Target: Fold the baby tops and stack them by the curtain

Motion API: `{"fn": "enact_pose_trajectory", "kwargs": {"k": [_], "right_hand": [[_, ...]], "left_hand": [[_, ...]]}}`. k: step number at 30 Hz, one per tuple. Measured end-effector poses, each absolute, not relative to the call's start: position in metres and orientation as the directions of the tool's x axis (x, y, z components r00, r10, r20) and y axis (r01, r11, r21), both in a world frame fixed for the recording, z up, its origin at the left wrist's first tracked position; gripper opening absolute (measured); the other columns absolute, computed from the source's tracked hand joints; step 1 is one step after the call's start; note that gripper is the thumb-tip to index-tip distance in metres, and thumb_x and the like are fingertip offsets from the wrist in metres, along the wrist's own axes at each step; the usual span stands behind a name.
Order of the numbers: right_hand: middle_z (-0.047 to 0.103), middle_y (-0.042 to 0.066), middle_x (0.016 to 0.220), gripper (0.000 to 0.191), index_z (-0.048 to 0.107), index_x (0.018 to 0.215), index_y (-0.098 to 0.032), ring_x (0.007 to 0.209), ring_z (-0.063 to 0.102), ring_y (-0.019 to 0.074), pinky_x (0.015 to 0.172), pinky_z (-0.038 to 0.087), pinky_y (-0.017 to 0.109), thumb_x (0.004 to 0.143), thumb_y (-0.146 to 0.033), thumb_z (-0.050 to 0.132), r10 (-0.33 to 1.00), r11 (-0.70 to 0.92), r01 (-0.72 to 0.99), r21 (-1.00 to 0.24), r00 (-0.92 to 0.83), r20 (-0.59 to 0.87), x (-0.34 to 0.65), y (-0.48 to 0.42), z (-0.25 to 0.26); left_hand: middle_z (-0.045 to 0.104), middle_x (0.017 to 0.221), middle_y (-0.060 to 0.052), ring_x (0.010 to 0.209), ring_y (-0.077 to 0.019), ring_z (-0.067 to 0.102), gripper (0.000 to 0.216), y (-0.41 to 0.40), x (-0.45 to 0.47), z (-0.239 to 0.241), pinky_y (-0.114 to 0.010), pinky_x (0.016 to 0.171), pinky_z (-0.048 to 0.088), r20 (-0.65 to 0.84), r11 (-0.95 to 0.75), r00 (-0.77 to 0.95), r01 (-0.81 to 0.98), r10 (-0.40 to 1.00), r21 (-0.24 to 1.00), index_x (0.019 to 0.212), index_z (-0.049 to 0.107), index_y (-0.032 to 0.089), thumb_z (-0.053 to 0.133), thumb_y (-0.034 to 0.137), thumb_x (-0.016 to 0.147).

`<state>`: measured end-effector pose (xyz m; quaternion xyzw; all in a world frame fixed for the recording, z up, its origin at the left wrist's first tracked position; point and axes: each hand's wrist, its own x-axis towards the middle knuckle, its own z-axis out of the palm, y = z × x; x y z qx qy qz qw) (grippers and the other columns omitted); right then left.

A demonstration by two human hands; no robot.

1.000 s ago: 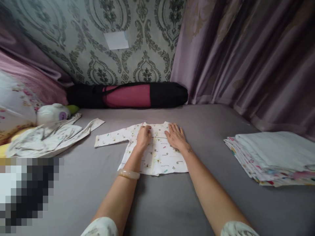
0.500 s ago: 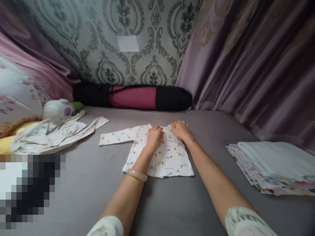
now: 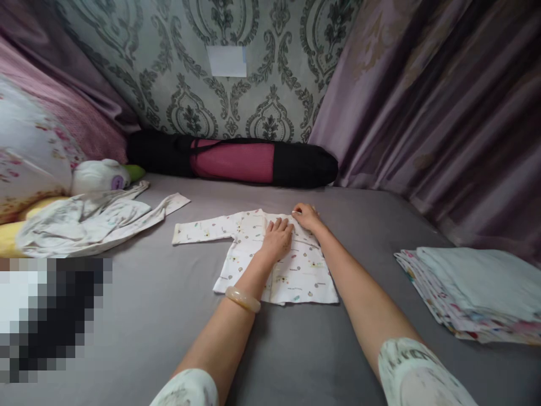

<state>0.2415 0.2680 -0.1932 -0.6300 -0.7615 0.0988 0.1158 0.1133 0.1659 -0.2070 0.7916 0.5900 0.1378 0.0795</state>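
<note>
A small white baby shirt (image 3: 296, 282) with a scattered print lies flat on the grey bed sheet (image 3: 177, 327). Its left sleeve stretches out to the side; the right sleeve does not show beyond the body. My left hand (image 3: 277, 239) rests flat on the upper front of the shirt, fingers extended and a pale bangle on the wrist. At the shirt's upper right edge, by the neckline, my right hand (image 3: 307, 217) pinches a bit of the cloth between thumb and fingers.
A folded stack of cloths (image 3: 477, 287) lies at the right. Crumpled printed clothing (image 3: 97, 220) and a white plush toy (image 3: 99, 176) are at the left. A long black and pink bag (image 3: 232, 160) lies along the patterned wall. Purple curtains (image 3: 406, 96) hang at the right.
My left hand has slid slightly right and flattened on the shirt, its fingers now straighter. My right hand has gone from lying on the shoulder to pinching the edge there.
</note>
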Motion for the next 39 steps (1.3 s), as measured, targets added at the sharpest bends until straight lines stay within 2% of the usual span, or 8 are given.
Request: {"fn": "enact_pose_trajectory", "kwargs": {"k": [3,6,10,13,16,23,31,39], "right_hand": [[0.063,0.010,0.119,0.027,0.064,0.111,-0.021,0.113,0.052,0.0257,0.094,0.038,0.038,0.096,-0.030,0.043,0.968,0.209,0.950,-0.231,-0.168,0.185,0.238,0.254,-0.202],[0.059,0.014,0.129,0.036,0.058,0.124,-0.016,0.123,0.046,0.0262,0.106,0.028,0.042,0.098,-0.023,0.033,0.939,0.244,0.960,-0.138,-0.198,0.281,0.232,0.239,-0.205],[0.041,0.016,0.150,0.050,0.043,0.142,-0.007,0.143,0.025,0.0284,0.115,0.011,0.046,0.100,-0.029,0.027,0.938,0.288,0.951,-0.112,-0.257,0.231,0.228,0.220,-0.207],[0.032,0.018,0.155,0.060,0.034,0.147,-0.002,0.146,0.019,0.0292,0.117,0.011,0.045,0.100,-0.038,0.023,0.958,0.268,0.955,-0.127,-0.250,0.142,0.229,0.208,-0.210],[0.030,0.018,0.156,0.065,0.030,0.149,-0.001,0.145,0.021,0.0292,0.117,0.011,0.044,0.100,-0.042,0.021,0.970,0.238,0.962,-0.134,-0.228,0.091,0.231,0.203,-0.213],[0.030,0.017,0.156,0.065,0.030,0.150,-0.003,0.145,0.022,0.0280,0.118,0.011,0.043,0.100,-0.042,0.020,0.973,0.225,0.962,-0.155,-0.212,0.095,0.231,0.203,-0.211],[0.018,0.013,0.161,0.064,0.027,0.152,-0.006,0.149,0.010,0.0239,0.120,0.006,0.042,0.099,-0.041,0.019,0.914,0.406,0.900,-0.159,-0.399,0.073,0.253,0.170,-0.207],[0.017,0.014,0.161,0.067,0.027,0.152,-0.007,0.148,0.012,0.0245,0.120,0.012,0.044,0.099,-0.046,0.017,0.886,0.458,0.873,-0.167,-0.463,0.013,0.290,0.097,-0.204]], "left_hand": [[0.039,0.153,-0.010,0.143,-0.0281,0.030,0.043,0.165,0.114,-0.206,-0.049,0.117,0.024,0.115,-0.290,0.268,0.917,0.957,0.272,0.137,0.046,0.018,0.032,0.022,0.097],[0.040,0.152,-0.010,0.143,-0.0263,0.031,0.043,0.166,0.112,-0.204,-0.047,0.117,0.023,0.125,-0.245,0.218,0.931,0.968,0.271,0.138,0.047,0.017,0.031,0.027,0.098],[0.037,0.154,-0.014,0.146,-0.0286,0.024,0.054,0.170,0.107,-0.204,-0.048,0.119,0.017,0.117,-0.091,0.062,0.962,0.991,0.258,0.143,0.041,0.010,0.026,0.038,0.100],[0.033,0.155,-0.016,0.147,-0.0298,0.021,0.061,0.172,0.104,-0.206,-0.048,0.120,0.015,0.062,-0.027,0.012,0.968,0.998,0.251,0.147,0.036,0.005,0.024,0.042,0.100],[0.029,0.157,-0.016,0.148,-0.0289,0.019,0.065,0.173,0.102,-0.209,-0.046,0.120,0.015,0.033,-0.002,-0.006,0.970,0.999,0.244,0.148,0.033,0.004,0.021,0.044,0.099],[0.030,0.157,-0.014,0.147,-0.0271,0.020,0.065,0.172,0.098,-0.215,-0.047,0.120,0.017,0.077,-0.026,0.009,0.974,0.997,0.226,0.148,0.035,0.007,0.020,0.046,0.098],[0.031,0.156,-0.015,0.147,-0.0282,0.020,0.066,0.170,0.099,-0.214,-0.048,0.119,0.017,0.089,-0.047,0.031,0.981,0.996,0.188,0.148,0.033,0.005,0.017,0.045,0.098],[0.034,0.155,-0.017,0.147,-0.0301,0.021,0.066,0.170,0.097,-0.218,-0.049,0.118,0.019,0.148,-0.071,0.041,0.977,0.988,0.201,0.146,0.037,0.005,0.017,0.046,0.099]]}}
